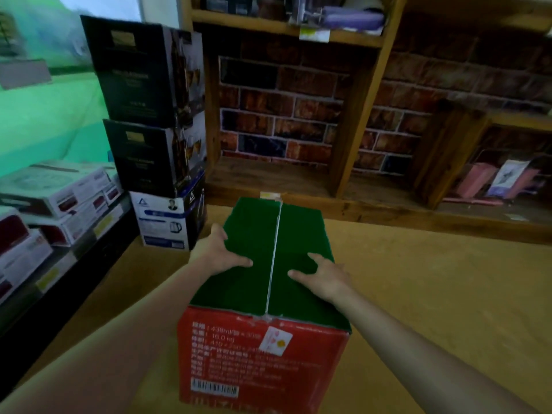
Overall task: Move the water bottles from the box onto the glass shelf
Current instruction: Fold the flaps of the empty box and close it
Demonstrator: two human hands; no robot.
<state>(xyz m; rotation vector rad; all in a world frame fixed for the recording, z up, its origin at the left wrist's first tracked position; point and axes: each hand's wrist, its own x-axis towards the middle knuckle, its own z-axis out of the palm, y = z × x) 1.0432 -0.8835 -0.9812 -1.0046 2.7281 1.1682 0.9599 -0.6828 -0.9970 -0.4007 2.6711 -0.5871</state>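
Observation:
A closed cardboard box (263,348) stands on the tan floor in front of me. Its top is green and its near side is red with white print and a barcode. A taped seam runs down the middle of the two top flaps. My left hand (218,249) lies flat on the left flap, fingers spread, thumb near the seam. On the right flap rests my right hand (324,274), fingers spread too. Neither hand grips anything. No water bottles show; the box's inside is hidden. No glass shelf is visible.
Stacked black product boxes (149,100) on a white kettle box (167,222) stand left of the box. Flat white-and-red boxes (59,198) fill a low rack at far left. A wooden shelf unit (352,115) with brick backing stands behind.

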